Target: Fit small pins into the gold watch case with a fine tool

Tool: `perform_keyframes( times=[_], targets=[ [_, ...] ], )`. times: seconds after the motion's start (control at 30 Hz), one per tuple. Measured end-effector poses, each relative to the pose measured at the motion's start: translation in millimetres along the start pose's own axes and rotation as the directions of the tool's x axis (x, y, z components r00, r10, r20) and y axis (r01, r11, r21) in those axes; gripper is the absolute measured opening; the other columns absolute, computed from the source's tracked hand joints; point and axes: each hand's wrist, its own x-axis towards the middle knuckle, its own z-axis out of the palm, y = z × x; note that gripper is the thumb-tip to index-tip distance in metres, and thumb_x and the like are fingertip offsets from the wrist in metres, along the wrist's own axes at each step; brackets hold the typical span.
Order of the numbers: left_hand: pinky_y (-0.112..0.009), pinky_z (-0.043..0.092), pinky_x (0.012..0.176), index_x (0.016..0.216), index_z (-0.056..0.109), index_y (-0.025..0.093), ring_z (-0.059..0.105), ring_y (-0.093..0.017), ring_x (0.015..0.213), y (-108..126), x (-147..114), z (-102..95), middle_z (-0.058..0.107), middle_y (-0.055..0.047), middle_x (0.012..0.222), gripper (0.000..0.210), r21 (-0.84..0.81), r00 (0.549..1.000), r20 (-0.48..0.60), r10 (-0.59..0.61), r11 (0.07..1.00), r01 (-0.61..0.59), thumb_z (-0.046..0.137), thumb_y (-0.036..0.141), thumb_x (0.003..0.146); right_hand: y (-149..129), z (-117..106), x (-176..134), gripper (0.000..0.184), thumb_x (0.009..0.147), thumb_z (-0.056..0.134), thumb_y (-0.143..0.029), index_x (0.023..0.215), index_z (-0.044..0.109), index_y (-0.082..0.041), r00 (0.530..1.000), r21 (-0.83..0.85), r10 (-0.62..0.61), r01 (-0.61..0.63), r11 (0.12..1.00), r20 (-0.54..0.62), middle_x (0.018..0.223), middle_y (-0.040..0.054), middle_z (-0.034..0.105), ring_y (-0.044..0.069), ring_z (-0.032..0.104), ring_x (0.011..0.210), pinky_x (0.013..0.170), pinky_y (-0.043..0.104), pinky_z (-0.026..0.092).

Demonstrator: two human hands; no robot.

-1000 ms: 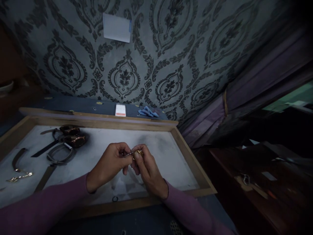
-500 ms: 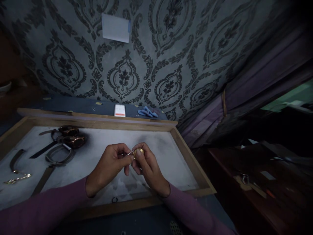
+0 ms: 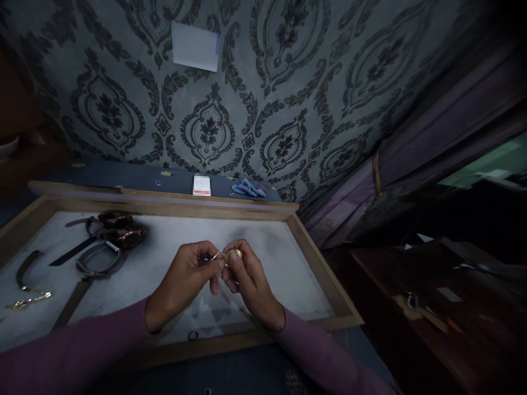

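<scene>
Over the tray, my left hand is closed, thumb and forefinger pinching a thin silvery metal piece; its exact kind is too small to tell. My right hand grips a small rounded gold-coloured metal piece, with the thumb lying across its front. Both hands nearly touch, and the silvery piece points toward the gold one. Fingers hide the lower part of the gold piece.
Wooden-framed tray with a white bottom. On its left lie dark coiled straps, brown shiny pieces and a gold chain-like piece. A small dark ring lies near the front edge. Behind are a white card and blue cloth.
The thin silvery piece in my left hand now tilts more steeply, its tip slightly higher beside the gold piece. Both hands stay in almost the same place.
</scene>
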Motion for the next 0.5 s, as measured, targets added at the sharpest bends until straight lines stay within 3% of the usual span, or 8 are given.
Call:
perform_keyframes(
  times=[0.5],
  targets=[
    [-0.02, 0.037, 0.045, 0.062, 0.057, 0.015, 0.053, -0.009, 0.041, -3.3, 3.7, -0.2, 0.062, 0.002, 0.051, 0.014, -0.042, 0.999, -0.014, -0.044, 0.998, 0.043, 0.063, 0.025, 0.07, 1.4, 1.9, -1.2, 0.026, 0.097, 0.04, -0.045, 0.091, 0.044, -0.021, 1.0, 0.006, 0.02, -0.02, 1.0, -0.02, 0.062, -0.0067, 0.046, 0.007, 0.035, 0.047, 0.043, 0.02, 0.028]
  ],
)
